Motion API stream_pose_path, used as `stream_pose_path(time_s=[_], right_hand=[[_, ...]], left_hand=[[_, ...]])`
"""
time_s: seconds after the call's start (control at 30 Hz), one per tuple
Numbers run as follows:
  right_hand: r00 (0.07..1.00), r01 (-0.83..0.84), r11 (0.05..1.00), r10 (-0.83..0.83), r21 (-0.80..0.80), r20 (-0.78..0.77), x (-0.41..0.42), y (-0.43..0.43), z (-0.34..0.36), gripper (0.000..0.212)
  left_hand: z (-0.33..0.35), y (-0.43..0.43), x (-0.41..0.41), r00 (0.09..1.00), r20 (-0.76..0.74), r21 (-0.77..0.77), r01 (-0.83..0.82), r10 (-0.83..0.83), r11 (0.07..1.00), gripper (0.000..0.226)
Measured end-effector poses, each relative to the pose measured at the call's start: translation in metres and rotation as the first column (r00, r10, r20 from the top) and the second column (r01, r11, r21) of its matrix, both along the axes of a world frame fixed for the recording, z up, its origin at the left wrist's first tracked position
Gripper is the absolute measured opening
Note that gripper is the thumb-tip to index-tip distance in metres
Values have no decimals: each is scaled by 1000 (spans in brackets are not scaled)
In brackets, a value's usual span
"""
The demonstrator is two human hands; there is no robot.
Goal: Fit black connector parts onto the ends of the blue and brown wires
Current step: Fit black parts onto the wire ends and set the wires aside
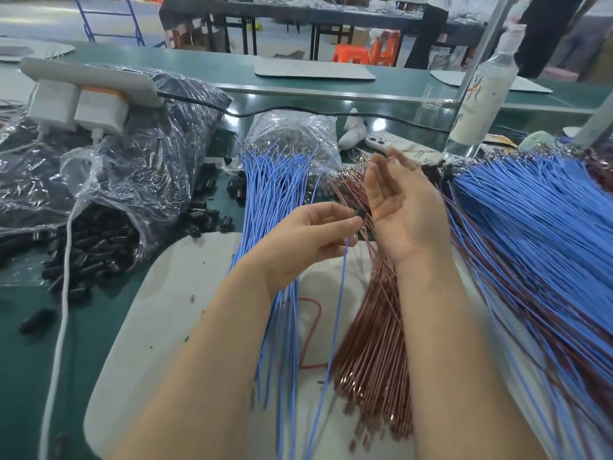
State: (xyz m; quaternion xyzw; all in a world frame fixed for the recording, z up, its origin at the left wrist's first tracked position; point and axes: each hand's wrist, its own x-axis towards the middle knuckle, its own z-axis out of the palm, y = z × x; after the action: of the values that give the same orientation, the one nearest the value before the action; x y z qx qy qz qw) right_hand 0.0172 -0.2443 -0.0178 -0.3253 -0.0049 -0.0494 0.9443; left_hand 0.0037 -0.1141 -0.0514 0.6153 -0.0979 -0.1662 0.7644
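Observation:
My left hand [308, 234] pinches a small black connector [361, 214] between thumb and fingertips, and a single blue wire [335, 327] hangs down from that hand. My right hand [401, 204] is held up just right of the connector, palm turned toward it, fingers spread and holding nothing. Loose blue wires [275, 180] lie in a bundle under my left hand. A bundle of brown wires [371, 343] lies under my right forearm. More black connectors [96, 247] spill from a clear plastic bag at the left.
A large heap of blue and brown wires [537, 234] fills the right side. A white work mat [159, 320] lies under my arms. A power strip [86, 78], a white cable [63, 310], a phone [398, 146] and a bottle [484, 91] stand behind.

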Motion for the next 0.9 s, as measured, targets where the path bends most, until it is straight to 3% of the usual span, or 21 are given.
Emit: stream_pose_path(time_s=[0.27, 0.43, 0.5, 0.53, 0.57, 0.6, 0.63, 0.67, 0.7, 0.8, 0.87, 0.9], right_hand=[[988, -143, 904, 152, 403, 9, -1, -8, 3, 14], [983, -161, 894, 184, 418, -15, -1, -7, 0, 22], [984, -102, 973, 129, 209, -122, 4, -7, -4, 15], [981, -57, 996, 42, -74, -187, 5, -7, -6, 13], [978, -42, 892, -55, -451, -201, 5, -6, -8, 14], [982, -64, 655, -92, -753, -164, 4, -6, -9, 18], [987, -123, 430, -39, -894, -155, 3, -5, -12, 23], [976, -216, 308, 71, -927, -204, 1, -5, -13, 26], [942, -319, 259, 190, -912, -275, -1, -6, -13, 28], [857, -430, 206, 399, -879, -326, -6, -8, -11, 20], [889, -363, 250, 382, -898, -252, -6, -9, -11, 14], [923, -301, 344, 338, -889, -181, -6, -8, -9, 12]], left_hand=[[-4, -1, 4, 995, 20, 7, -95, 94, 995, 5], [-5, -7, 3, 994, 44, 12, -99, 98, 995, 4], [-4, -8, 4, 989, 42, -25, -138, 139, 990, 4], [-3, -7, 5, 983, 33, -49, -181, 182, 982, 3], [-2, -6, 6, 972, 18, -80, -233, 235, 969, 3], [-1, -3, 8, 957, 4, -117, -288, 290, 950, 4], [-1, 0, 10, 941, -8, -156, -335, 338, 929, 5], [0, 4, 11, 926, -10, -183, -372, 377, 910, 5], [0, 7, 13, 913, -9, -196, -402, 408, 894, 6], [1, 14, 14, 883, -21, -214, -461, 468, 861, 7], [1, 15, 13, 875, -28, -224, -477, 484, 850, 3], [1, 15, 12, 870, -25, -223, -485, 492, 846, 4]])
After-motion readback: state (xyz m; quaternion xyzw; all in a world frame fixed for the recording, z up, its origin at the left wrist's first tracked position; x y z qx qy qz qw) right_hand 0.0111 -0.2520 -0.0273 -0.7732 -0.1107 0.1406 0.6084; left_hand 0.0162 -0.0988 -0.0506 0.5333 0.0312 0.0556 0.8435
